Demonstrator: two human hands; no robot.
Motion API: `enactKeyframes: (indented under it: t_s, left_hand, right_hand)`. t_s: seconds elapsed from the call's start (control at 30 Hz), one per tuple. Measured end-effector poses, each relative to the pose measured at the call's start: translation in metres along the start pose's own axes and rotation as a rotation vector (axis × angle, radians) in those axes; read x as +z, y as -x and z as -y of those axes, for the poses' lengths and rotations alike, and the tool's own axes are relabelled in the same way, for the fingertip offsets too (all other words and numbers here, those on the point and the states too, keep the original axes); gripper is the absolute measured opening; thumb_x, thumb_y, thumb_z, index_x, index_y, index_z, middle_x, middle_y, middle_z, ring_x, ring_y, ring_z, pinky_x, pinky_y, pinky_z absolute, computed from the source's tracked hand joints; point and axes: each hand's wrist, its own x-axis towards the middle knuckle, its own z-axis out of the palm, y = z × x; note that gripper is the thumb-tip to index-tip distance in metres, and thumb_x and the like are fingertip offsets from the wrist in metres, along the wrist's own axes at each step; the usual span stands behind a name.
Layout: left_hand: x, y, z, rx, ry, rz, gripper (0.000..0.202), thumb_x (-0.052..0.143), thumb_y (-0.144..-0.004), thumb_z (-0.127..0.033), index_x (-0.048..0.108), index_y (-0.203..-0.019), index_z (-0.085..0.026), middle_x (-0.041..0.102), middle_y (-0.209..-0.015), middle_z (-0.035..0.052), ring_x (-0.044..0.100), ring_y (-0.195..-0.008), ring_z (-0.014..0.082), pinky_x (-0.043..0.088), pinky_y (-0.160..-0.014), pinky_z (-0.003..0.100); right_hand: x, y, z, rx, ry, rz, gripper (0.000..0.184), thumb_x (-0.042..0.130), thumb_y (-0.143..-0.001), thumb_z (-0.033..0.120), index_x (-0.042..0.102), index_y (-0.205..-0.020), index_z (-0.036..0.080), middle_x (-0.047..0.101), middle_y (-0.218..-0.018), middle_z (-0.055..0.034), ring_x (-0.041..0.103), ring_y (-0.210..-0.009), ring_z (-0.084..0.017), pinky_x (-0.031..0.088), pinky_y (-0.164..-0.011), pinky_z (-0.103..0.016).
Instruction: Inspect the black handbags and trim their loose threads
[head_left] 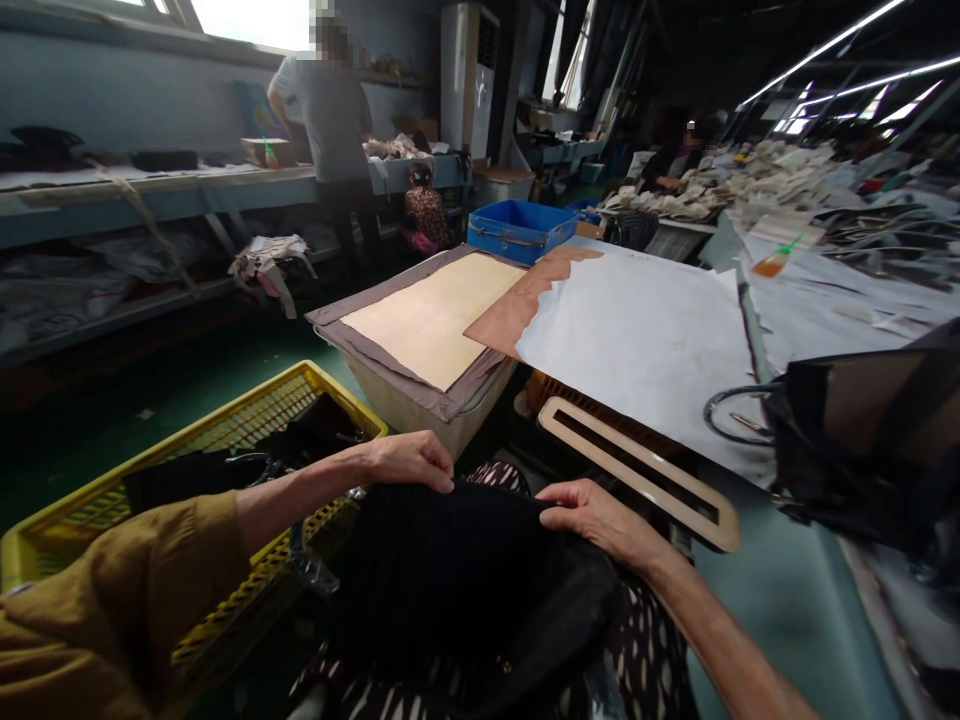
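Observation:
A black bag (480,590) lies across my lap, its upper edge stretched between my two hands. My left hand (416,460) pinches that edge on the left, fingers curled over the fabric. On the right, the edge is gripped between thumb and fingers of my right hand (589,515). The bag's inside is too dark to make out. A strap with clear plastic wrap (315,560) hangs at its left side. Just beyond my right hand is a flat, pale frame with a long slot (637,475).
A yellow basket (300,385) with black items stands at my left. Ahead are a bin topped with a cream sheet (435,310), a white-covered board (637,340) and a blue crate (521,225). Another black bag (862,430) sits at right. A person (330,120) stands at the back.

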Motion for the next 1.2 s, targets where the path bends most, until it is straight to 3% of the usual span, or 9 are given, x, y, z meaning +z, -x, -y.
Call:
enactKeyframes:
  t_s: [0.27,0.4,0.47,0.6,0.77,0.93,1.03,1.2]
  left_hand:
    - [0.0,0.002,-0.003,0.012,0.001,0.039,0.023,0.057,-0.069,-0.035,0.058,-0.067,-0.012,0.045,-0.054,-0.0039,0.038,-0.05,0.0069,0.028,-0.046,0.018]
    - [-0.005,0.001,-0.004,0.011,-0.105,0.078,0.019,0.053,-0.071,-0.031,0.058,-0.071,-0.013,0.046,-0.057,-0.0037,0.041,-0.054,0.0078,0.032,-0.049,0.017]
    - [-0.007,-0.001,-0.012,0.001,-0.203,0.111,0.018,0.049,-0.072,-0.025,0.06,-0.079,-0.013,0.051,-0.062,-0.0029,0.044,-0.057,0.0086,0.034,-0.051,0.017]
    - [0.0,-0.015,-0.039,0.06,-0.393,0.122,0.034,0.05,-0.067,-0.016,0.059,-0.099,-0.017,0.06,-0.078,-0.0008,0.051,-0.065,0.0107,0.036,-0.053,0.017]
    - [0.014,-0.041,-0.05,0.175,-0.326,0.087,0.019,0.058,-0.064,-0.019,0.065,-0.081,-0.015,0.059,-0.066,-0.0028,0.052,-0.062,0.0104,0.036,-0.052,0.017]
    - [0.018,-0.038,-0.032,-0.014,-0.022,0.178,0.03,0.061,-0.06,-0.018,0.065,-0.089,-0.017,0.063,-0.07,-0.0032,0.053,-0.061,0.0122,0.04,-0.053,0.02]
    - [0.022,-0.026,-0.031,-0.102,-0.088,0.124,0.021,0.061,-0.062,-0.022,0.067,-0.081,-0.016,0.059,-0.059,-0.0036,0.051,-0.055,0.0117,0.039,-0.05,0.02]
    - [0.031,-0.013,-0.046,0.006,-0.271,0.048,0.011,0.059,-0.066,-0.025,0.063,-0.067,-0.015,0.046,-0.049,-0.0054,0.043,-0.047,0.0083,0.031,-0.043,0.019]
  right_hand:
    - [0.0,-0.002,0.018,-0.03,0.21,-0.058,0.018,0.054,-0.071,0.029,0.064,-0.068,0.015,0.055,-0.06,0.002,0.045,-0.059,-0.011,0.031,-0.053,-0.022]
    - [0.003,-0.002,0.019,-0.036,0.252,-0.066,0.018,0.051,-0.072,0.028,0.063,-0.066,0.015,0.052,-0.057,0.0026,0.044,-0.057,-0.011,0.029,-0.052,-0.022]
    - [0.005,-0.002,0.02,-0.037,0.265,-0.068,0.019,0.051,-0.072,0.028,0.063,-0.066,0.015,0.051,-0.056,0.003,0.043,-0.057,-0.011,0.029,-0.051,-0.022]
    - [0.007,-0.001,0.028,-0.035,0.287,-0.065,0.019,0.051,-0.071,0.029,0.062,-0.065,0.015,0.05,-0.055,0.0034,0.041,-0.055,-0.01,0.027,-0.051,-0.022]
    - [0.007,0.002,0.031,-0.033,0.302,-0.056,0.018,0.051,-0.071,0.029,0.061,-0.065,0.016,0.051,-0.056,0.0035,0.043,-0.055,-0.011,0.028,-0.051,-0.022]
    - [0.006,0.005,0.021,-0.035,0.282,-0.052,0.021,0.05,-0.074,0.032,0.063,-0.071,0.015,0.057,-0.062,0.0017,0.047,-0.06,-0.013,0.031,-0.053,-0.022]
    - [0.006,0.007,0.02,-0.032,0.277,-0.042,0.022,0.049,-0.076,0.033,0.064,-0.072,0.016,0.058,-0.065,0.0013,0.049,-0.063,-0.014,0.033,-0.055,-0.023]
    - [0.005,0.008,0.035,-0.126,0.365,-0.059,0.028,0.045,-0.081,0.039,0.06,-0.069,0.018,0.055,-0.066,0.0019,0.044,-0.064,-0.014,0.031,-0.058,-0.024]
